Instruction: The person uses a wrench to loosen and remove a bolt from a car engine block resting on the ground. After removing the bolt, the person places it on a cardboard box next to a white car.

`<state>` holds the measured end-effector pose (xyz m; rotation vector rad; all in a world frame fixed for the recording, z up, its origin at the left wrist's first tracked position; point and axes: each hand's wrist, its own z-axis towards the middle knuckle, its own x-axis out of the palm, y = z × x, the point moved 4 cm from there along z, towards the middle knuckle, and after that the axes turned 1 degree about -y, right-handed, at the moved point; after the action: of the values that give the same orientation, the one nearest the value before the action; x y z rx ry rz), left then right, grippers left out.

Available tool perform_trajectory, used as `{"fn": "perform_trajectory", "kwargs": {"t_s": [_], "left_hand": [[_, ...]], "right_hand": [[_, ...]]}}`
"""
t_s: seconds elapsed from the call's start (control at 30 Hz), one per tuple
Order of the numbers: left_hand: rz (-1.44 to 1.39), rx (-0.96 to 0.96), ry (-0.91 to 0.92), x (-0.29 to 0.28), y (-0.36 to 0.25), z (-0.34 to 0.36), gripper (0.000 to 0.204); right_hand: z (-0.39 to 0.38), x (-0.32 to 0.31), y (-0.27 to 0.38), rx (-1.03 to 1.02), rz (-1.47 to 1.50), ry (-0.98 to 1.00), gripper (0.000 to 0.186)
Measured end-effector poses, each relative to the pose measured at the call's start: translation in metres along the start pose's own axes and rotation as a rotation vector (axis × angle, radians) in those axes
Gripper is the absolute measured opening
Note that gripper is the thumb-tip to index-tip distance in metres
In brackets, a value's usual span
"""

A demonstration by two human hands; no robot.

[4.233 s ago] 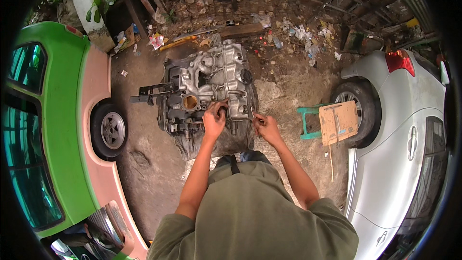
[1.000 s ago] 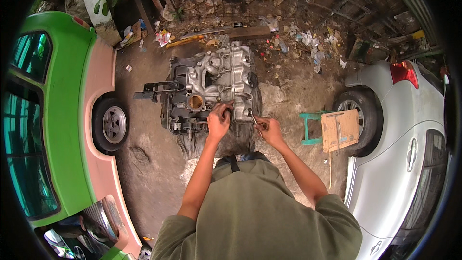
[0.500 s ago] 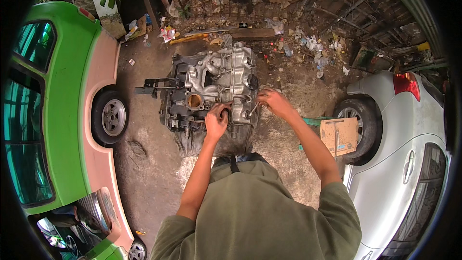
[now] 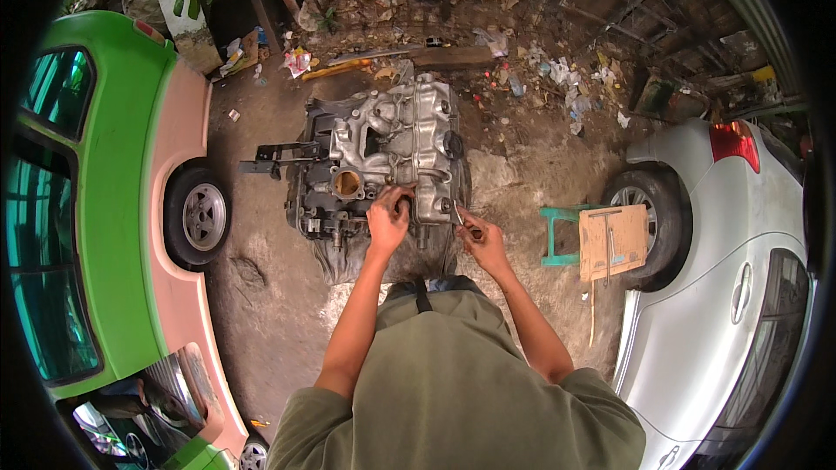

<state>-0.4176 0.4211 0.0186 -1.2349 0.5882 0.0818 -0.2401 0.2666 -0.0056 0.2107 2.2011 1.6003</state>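
Observation:
A dirty engine (image 4: 370, 170) lies on the ground in front of me, with its silver valve cover (image 4: 430, 130) along the right side. My right hand (image 4: 484, 242) is closed around a slim silver wrench (image 4: 457, 212), whose far end meets the cover's near right corner beside a bolt. On the cover's left edge, my left hand (image 4: 387, 218) rests with fingers curled against the engine. Whatever those fingertips grip, if anything, is hidden. A round intake opening (image 4: 347, 183) with a brownish inside sits just left of that hand.
A green stool (image 4: 557, 235) carrying a cardboard sheet (image 4: 615, 242) with a thin rod stands to the right. Beyond it is a silver car (image 4: 723, 226); a green and pink vehicle (image 4: 131, 157) is on the left. Litter (image 4: 566, 78) and a wooden plank (image 4: 448, 58) lie behind the engine.
My right hand has swung from the valve cover's right side toward me, turning the wrench's handle end nearer. My left hand stays at the same spot. The view has shifted slightly.

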Motion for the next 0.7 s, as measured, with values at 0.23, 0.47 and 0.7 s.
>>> {"fn": "perform_trajectory", "kwargs": {"t_s": [0.23, 0.47, 0.7], "left_hand": [[-0.020, 0.083, -0.018, -0.001, -0.002, 0.001, 0.023], [-0.011, 0.085, 0.010, -0.003, -0.002, 0.002, 0.023], [-0.024, 0.065, 0.042, -0.002, 0.001, 0.001, 0.023]], "right_hand": [[-0.007, 0.004, 0.035, -0.142, -0.313, -0.050, 0.043], [-0.001, 0.011, 0.060, 0.085, -0.242, 0.034, 0.035], [-0.003, 0.020, 0.052, 0.019, -0.337, 0.031, 0.029]]}}
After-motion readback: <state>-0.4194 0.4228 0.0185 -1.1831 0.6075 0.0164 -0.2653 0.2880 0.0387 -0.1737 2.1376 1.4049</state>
